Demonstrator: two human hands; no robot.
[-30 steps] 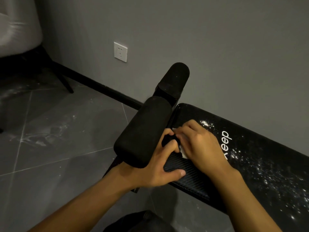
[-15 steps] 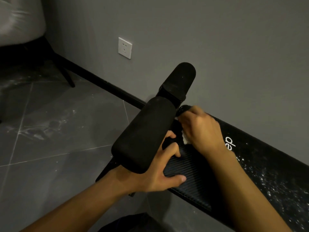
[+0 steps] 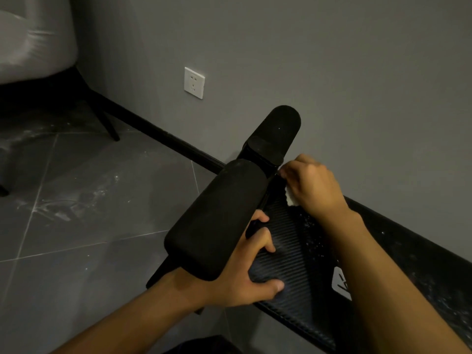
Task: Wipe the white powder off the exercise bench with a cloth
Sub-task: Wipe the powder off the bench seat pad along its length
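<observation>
The black exercise bench [image 3: 293, 254] runs from the centre to the lower right, with a ribbed pad and specks of white powder [image 3: 315, 247] on it. My right hand [image 3: 313, 186] grips a small white cloth [image 3: 290, 198] and presses it on the bench's far end, beside the upper foam roller [image 3: 274, 132]. My left hand [image 3: 249, 272] holds the near end of the pad, thumb on top, its fingers curled round the bar under the lower foam roller [image 3: 217, 223].
A grey wall with a white socket [image 3: 194, 83] stands close behind the bench, with a black skirting board below. Powder smears lie on the dark floor tiles [image 3: 63, 208] at left. A grey chair [image 3: 30, 39] on black legs is at the top left.
My right hand has slid the cloth along the pad away from me, up to the bench's far end by the upper roller. My left hand has kept its hold.
</observation>
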